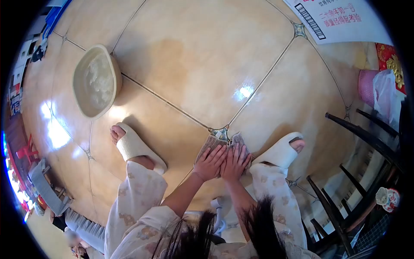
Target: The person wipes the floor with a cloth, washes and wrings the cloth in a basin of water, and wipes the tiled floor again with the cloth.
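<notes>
A greyish-brown cloth (pixel 207 143) lies spread on the glossy tiled floor (pixel 172 56), between my two slippered feet. Both palms press down on it, side by side. My left hand (pixel 210 162) rests flat on the cloth's left part with fingers stretched forward. Close beside it, nearly touching, my right hand (pixel 235 162) also lies flat on the cloth, fingers extended. Just past the fingertips a small patterned tile inset (pixel 219 133) shows. To the front left stands a cream plastic basin (pixel 77 86) with water in it.
White slippers (pixel 137 144) are on my feet. Dark chair legs (pixel 332 207) crowd the right side. Farther up on the right are a pink basket (pixel 365 87) with a plastic bag and a large white printed box (pixel 345 21). A grey sofa (pixel 82 224) and a person appear at lower left.
</notes>
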Action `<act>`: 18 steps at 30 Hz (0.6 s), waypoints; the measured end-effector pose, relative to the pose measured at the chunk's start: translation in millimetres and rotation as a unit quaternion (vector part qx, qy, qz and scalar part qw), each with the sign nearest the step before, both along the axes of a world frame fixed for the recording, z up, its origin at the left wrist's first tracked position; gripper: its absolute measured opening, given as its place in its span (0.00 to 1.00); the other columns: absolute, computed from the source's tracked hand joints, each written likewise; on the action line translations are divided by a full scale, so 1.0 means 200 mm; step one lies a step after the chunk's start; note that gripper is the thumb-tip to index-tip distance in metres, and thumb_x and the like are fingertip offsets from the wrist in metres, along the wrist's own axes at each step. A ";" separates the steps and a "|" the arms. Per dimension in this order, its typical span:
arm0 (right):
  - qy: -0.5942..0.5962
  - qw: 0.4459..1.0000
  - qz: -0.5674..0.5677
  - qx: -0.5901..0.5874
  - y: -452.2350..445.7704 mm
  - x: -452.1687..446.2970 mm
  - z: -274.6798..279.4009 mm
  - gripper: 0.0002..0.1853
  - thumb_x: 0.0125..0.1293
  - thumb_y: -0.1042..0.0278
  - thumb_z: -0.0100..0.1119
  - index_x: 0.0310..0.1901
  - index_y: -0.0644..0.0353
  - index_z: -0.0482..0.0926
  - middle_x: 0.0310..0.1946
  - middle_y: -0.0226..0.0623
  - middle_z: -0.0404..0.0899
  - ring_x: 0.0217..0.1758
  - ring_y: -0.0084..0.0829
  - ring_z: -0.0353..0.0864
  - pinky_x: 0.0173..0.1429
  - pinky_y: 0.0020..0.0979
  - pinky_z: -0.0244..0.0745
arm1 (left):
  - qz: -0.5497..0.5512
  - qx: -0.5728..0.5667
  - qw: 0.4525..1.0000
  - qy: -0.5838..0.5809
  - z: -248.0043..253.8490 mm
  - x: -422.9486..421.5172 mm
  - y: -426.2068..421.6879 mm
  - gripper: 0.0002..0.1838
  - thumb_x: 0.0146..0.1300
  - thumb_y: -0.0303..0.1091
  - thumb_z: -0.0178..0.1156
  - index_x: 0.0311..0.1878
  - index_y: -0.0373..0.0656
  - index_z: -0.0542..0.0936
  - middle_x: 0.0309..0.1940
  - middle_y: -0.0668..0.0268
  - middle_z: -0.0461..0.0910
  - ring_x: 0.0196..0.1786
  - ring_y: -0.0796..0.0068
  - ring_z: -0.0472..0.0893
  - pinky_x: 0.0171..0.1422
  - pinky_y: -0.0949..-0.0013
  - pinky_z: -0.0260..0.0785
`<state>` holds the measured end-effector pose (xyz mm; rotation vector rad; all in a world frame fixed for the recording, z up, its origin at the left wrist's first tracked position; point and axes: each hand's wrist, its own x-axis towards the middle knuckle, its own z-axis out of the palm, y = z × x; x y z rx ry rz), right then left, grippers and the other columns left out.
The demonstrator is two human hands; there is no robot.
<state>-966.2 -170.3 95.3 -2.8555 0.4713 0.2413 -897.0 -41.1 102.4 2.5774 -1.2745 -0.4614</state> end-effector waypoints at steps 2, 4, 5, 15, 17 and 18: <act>0.022 0.999 -0.017 -0.017 -0.03 0.08 0.02 0.26 0.69 0.54 0.46 0.66 0.55 0.71 0.76 0.43 0.58 0.80 0.57 0.48 0.76 0.73 0.35 | 0.004 -0.011 1.000 -0.007 0.00 0.07 -0.04 0.33 0.65 0.48 0.49 0.74 0.50 0.67 0.79 0.69 0.58 0.81 0.70 0.55 0.83 0.52 0.39; -0.009 0.998 -0.040 -0.041 -0.07 0.17 0.00 0.27 0.69 0.54 0.46 0.68 0.52 0.70 0.77 0.44 0.56 0.81 0.58 0.47 0.76 0.73 0.33 | 0.017 -0.021 1.000 0.009 -0.01 0.16 -0.10 0.33 0.66 0.48 0.49 0.74 0.51 0.67 0.78 0.69 0.58 0.80 0.70 0.55 0.83 0.53 0.40; -0.025 0.997 -0.050 -0.052 -0.09 0.23 -0.01 0.27 0.69 0.53 0.45 0.69 0.51 0.69 0.77 0.44 0.56 0.81 0.59 0.46 0.76 0.73 0.33 | 0.024 -0.026 0.999 0.017 -0.01 0.21 -0.13 0.32 0.66 0.48 0.49 0.74 0.51 0.67 0.78 0.69 0.58 0.80 0.70 0.55 0.82 0.53 0.40; -0.011 0.986 -0.140 -0.088 -0.27 0.83 0.02 0.34 0.69 0.49 0.44 0.76 0.43 0.59 0.81 0.45 0.45 0.82 0.60 0.39 0.75 0.73 0.29 | 0.097 -0.038 0.994 0.012 0.05 0.77 -0.39 0.28 0.71 0.48 0.49 0.73 0.60 0.68 0.78 0.71 0.60 0.80 0.70 0.56 0.81 0.51 0.42; -0.003 0.991 -0.110 -0.082 -0.31 0.88 0.04 0.35 0.69 0.47 0.44 0.77 0.43 0.58 0.81 0.45 0.45 0.82 0.60 0.38 0.75 0.74 0.28 | 0.113 -0.027 0.993 0.020 0.04 0.80 -0.40 0.28 0.71 0.47 0.49 0.74 0.60 0.68 0.78 0.72 0.59 0.80 0.70 0.55 0.82 0.51 0.42; -0.001 0.992 -0.094 -0.088 -0.33 0.90 0.04 0.35 0.68 0.46 0.44 0.77 0.43 0.58 0.81 0.45 0.45 0.82 0.59 0.38 0.75 0.74 0.28 | 0.122 -0.043 0.991 0.027 0.04 0.81 -0.41 0.29 0.70 0.45 0.48 0.74 0.59 0.67 0.78 0.72 0.58 0.81 0.70 0.54 0.82 0.51 0.40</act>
